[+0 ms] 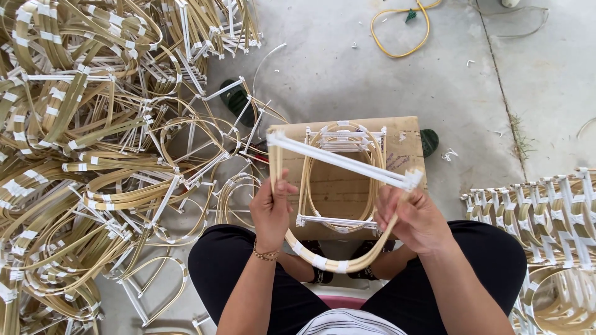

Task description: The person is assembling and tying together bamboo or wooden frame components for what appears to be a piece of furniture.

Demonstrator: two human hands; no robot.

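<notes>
A cardboard box [403, 133] is set on the concrete floor [347, 68] just ahead of the seated person's knees, and all places are given from it. On its top a finished bamboo frame [338, 180] is laid. Above the box a second frame [335, 162] is held, gripped at its left side by the left hand [271, 211] and at its right end by the right hand [415, 217]. To the left of the box a large heap of frames [93, 142] is spread. To its right a stacked row of frames [546, 211] is placed. Beyond the box, well apart, a looped cord [400, 28] is lying.
</notes>
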